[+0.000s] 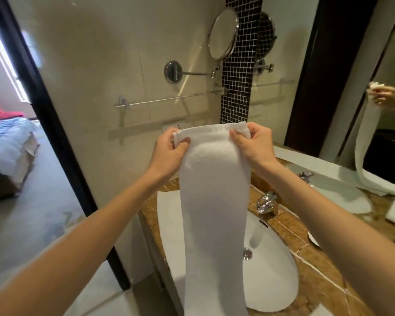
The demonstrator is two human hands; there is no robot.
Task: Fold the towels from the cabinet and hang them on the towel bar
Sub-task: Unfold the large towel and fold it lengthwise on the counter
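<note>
Item: folded white towel point(214, 201), top corners pinched by your left hand point(169, 151) and right hand point(252, 142); hanging step; next, drape it evenly over towel bar point(169, 99).

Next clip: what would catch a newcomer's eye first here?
A long white towel hangs down the middle of the frame over the sink, its top corners pinched by the left hand and right hand. Behind it, the bare towel bar runs along the wall, below a round mirror.
</note>
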